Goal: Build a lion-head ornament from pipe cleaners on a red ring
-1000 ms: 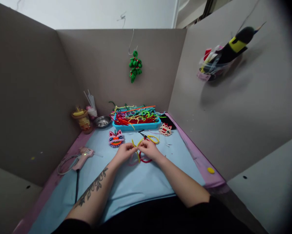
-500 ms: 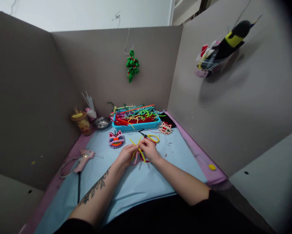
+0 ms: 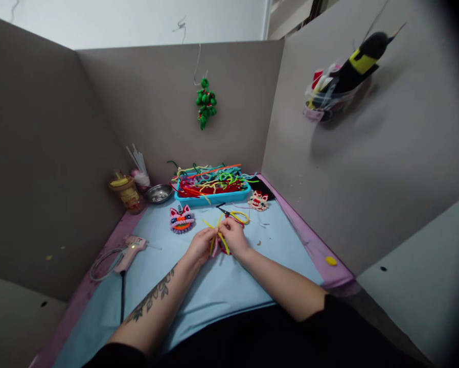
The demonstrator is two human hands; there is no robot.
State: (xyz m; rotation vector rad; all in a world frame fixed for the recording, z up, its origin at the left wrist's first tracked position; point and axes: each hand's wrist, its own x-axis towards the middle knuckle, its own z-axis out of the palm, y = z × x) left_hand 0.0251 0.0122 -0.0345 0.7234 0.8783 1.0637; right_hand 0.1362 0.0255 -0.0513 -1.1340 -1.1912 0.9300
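Note:
My left hand [image 3: 201,245] and my right hand [image 3: 233,236] meet at the middle of the light blue mat [image 3: 214,286], fingers pinched together on yellow pipe cleaners [image 3: 219,236] that cross between them. Red and pink pipe cleaners lie under my hands. Just beyond my right hand lie small scissors with yellow loops [image 3: 235,214]. A pink and orange pipe-cleaner lion head [image 3: 181,219] sits on the mat beyond my left hand.
A blue tray [image 3: 212,197] heaped with coloured pipe cleaners stands at the back. A white and red lion head [image 3: 258,201], a steel bowl [image 3: 159,193], a jar [image 3: 125,191] and a pink glue gun [image 3: 130,249] with its cord lie around. Grey partition walls enclose three sides.
My hands have drawn closer together and turned the yellow pipe cleaners, whose ends now point more steeply downward. The view has shifted slightly.

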